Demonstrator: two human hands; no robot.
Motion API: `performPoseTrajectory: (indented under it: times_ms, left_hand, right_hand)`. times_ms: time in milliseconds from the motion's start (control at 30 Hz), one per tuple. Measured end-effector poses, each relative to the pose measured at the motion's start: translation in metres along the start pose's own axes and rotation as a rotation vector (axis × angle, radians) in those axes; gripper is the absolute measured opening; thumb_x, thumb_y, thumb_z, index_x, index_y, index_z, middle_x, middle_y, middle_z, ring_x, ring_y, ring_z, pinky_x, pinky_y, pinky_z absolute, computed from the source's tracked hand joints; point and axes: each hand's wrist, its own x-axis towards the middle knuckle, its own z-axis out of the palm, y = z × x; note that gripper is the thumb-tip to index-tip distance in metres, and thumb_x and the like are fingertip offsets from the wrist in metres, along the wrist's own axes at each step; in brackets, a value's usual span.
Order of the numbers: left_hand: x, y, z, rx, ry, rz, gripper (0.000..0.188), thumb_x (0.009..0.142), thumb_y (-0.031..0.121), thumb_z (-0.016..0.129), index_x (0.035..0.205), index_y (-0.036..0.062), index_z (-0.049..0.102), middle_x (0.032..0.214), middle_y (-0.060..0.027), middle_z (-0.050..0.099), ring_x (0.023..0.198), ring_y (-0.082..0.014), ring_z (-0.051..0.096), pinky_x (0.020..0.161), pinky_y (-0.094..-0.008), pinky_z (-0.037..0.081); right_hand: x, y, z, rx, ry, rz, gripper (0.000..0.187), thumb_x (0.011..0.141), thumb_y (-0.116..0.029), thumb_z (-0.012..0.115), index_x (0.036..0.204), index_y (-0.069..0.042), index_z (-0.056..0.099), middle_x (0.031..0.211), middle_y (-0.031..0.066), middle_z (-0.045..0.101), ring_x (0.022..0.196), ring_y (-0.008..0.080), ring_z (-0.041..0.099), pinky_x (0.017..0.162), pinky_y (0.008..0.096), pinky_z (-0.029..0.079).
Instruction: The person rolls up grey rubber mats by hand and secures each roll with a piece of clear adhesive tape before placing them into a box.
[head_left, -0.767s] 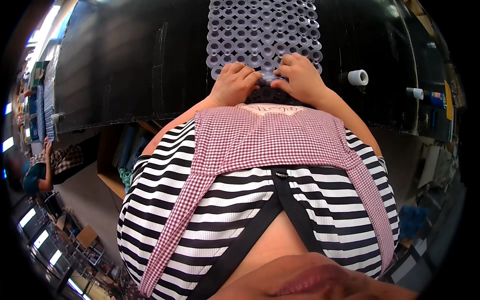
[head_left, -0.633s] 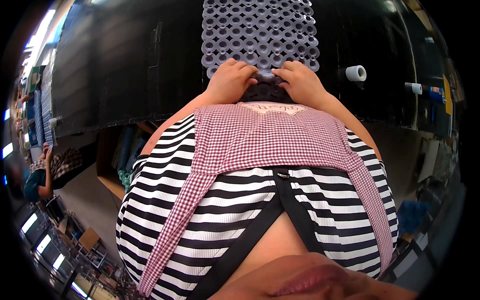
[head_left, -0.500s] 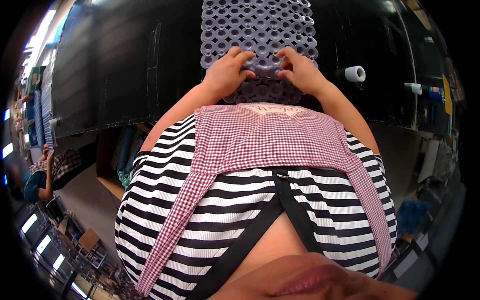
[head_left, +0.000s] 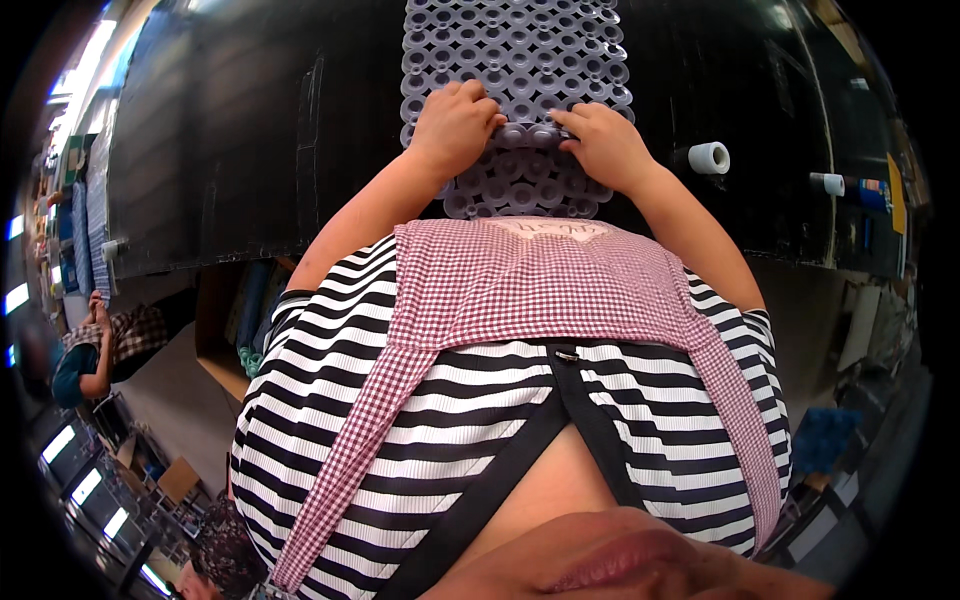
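Observation:
A translucent grey suction-cup bath mat (head_left: pixel 515 60) lies lengthwise on the black table, running from my apron to the far side. Its near part is raised or folded into a ridge between my hands, with more cupped mat showing on the near side. My left hand (head_left: pixel 457 128) is closed at the ridge's left end, its fingers curled and the tips partly hidden. At the right end, my right hand (head_left: pixel 608 148) pinches the mat, index finger reaching over the cups and thumb on the near side.
On the black table (head_left: pixel 220 150), a white roll (head_left: pixel 709 158) stands right of my right hand. Farther right are a smaller white roll (head_left: pixel 833 184) and a blue can (head_left: pixel 874 194). A co-worker (head_left: pixel 90 350) is at the left; another person (head_left: pixel 225 545) shows at lower left.
Both hands have shifted on the mat's ridge: the left is turned more over, its fingers curled in, and the right lies slightly lower. More of the near part shows. Another person has appeared lower left.

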Motion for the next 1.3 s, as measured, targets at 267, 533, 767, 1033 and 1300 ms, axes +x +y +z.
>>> performPoseTrajectory:
  times_ms: [267,533,767,1033,1300]
  left_hand:
    - [-0.002,0.009,0.009,0.014,0.072,0.069,0.045,0.081,0.025,0.08,0.124,0.0171,0.069,0.122,-0.0047,0.065,0.113,-0.0281,0.062,0.094,-0.0432,0.046]
    - [0.025,-0.012,0.018,0.001,0.021,-0.016,0.029,0.089,0.035,0.074,0.113,0.0176,0.075,0.109,-0.0078,0.06,0.103,-0.0307,0.06,0.081,-0.0437,0.052]
    - [0.024,0.007,0.02,0.081,0.01,-0.163,0.036,0.092,0.039,0.07,0.12,0.0162,0.072,0.109,-0.0072,0.061,0.101,-0.0296,0.06,0.085,-0.0447,0.05]
    - [0.025,-0.012,0.009,0.1,0.071,-0.015,0.058,0.078,0.036,0.083,0.128,0.0134,0.064,0.128,-0.0111,0.06,0.129,-0.0339,0.051,0.108,-0.049,0.036]
    - [0.085,-0.052,0.014,0.117,-0.139,-0.043,0.056,0.093,0.053,0.065,0.13,0.0099,0.065,0.12,-0.0126,0.061,0.122,-0.0321,0.055,0.103,-0.0452,0.043]
  right_hand:
    - [0.044,0.031,-0.012,0.19,-0.123,0.193,0.022,0.089,-0.016,0.075,0.101,-0.006,0.06,0.09,0.0137,0.07,0.091,0.0353,0.068,0.08,0.0444,0.052]
    - [0.009,-0.013,-0.005,-0.2,0.243,0.053,0.044,0.082,-0.021,0.081,0.122,-0.009,0.07,0.126,0.0109,0.06,0.115,0.0314,0.059,0.1,0.0434,0.046]
    - [0.018,0.03,0.002,-0.066,0.309,-0.072,0.046,0.08,-0.014,0.08,0.124,-0.01,0.066,0.103,0.0095,0.069,0.099,0.0305,0.065,0.089,0.0409,0.052]
    - [0.049,0.061,-0.008,0.161,0.174,0.1,0.02,0.087,-0.015,0.076,0.103,-0.009,0.065,0.102,0.0098,0.067,0.095,0.0345,0.066,0.081,0.0437,0.054]
    - [0.065,0.042,0.002,-0.183,0.414,0.082,0.034,0.085,-0.017,0.076,0.118,-0.01,0.068,0.106,0.0082,0.069,0.099,0.0308,0.066,0.086,0.0444,0.051]
